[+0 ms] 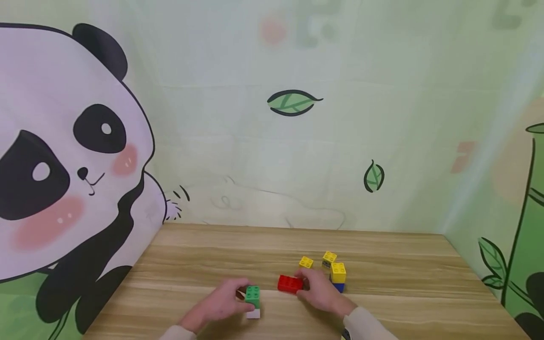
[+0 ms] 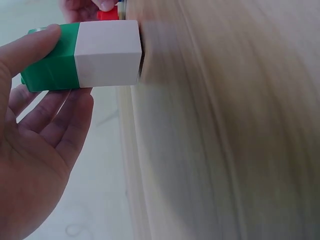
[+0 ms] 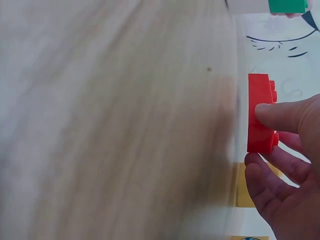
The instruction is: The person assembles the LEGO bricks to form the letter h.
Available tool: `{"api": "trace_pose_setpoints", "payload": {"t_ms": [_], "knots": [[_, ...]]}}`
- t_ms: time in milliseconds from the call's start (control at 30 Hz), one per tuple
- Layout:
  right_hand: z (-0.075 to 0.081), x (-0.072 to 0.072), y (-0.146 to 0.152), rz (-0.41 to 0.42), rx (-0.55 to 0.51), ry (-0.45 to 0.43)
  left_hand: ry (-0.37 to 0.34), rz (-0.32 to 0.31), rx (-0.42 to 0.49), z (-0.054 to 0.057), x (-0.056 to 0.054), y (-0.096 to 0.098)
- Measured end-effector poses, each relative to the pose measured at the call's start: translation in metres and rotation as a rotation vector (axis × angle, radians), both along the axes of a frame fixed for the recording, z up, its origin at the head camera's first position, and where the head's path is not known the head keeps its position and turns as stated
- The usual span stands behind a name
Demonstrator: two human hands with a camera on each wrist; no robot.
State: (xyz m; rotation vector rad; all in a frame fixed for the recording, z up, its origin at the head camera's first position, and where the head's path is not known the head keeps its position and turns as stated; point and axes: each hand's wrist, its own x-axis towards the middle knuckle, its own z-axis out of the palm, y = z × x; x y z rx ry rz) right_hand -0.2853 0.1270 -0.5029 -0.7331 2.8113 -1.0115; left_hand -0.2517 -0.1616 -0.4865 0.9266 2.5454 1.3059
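My left hand (image 1: 225, 300) pinches a green toy building brick (image 1: 252, 293), thumb on one side and fingers on the other. That green brick sits on a white brick (image 2: 108, 53), and the two form a short upright stack at the table. To the right, my right hand (image 1: 319, 289) grips a red toy brick (image 1: 289, 284) by its right end, studs facing up. In the right wrist view the thumb lies along the side of the red brick (image 3: 258, 112), with the fingers around its far side and end. A strip of table separates the red brick from the green-and-white stack.
Behind the right hand stand a yellow brick (image 1: 306, 262), another yellow brick (image 1: 329, 257) on a dark patterned one, and a yellow brick (image 1: 338, 272) on a blue brick (image 1: 338, 286). The wooden table (image 1: 204, 255) meets a printed panda backdrop (image 1: 229, 156).
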Motion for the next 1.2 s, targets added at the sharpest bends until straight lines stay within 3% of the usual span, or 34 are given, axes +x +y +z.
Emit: {"api": "trace_pose_setpoints", "payload": {"t_ms": [500,867,1200], "knots": [[0.026,0.021,0.008,0.033,-0.046,0.032,-0.023,0.007,0.052,-0.005,0.002,0.017],[0.041,0.031,0.016,0.028,-0.102,0.017,0.000,0.007,0.026,-0.005,-0.001,0.033],[0.052,0.039,0.019,0.069,-0.061,0.113,-0.045,0.026,-0.007,-0.004,-0.006,0.047]]}}
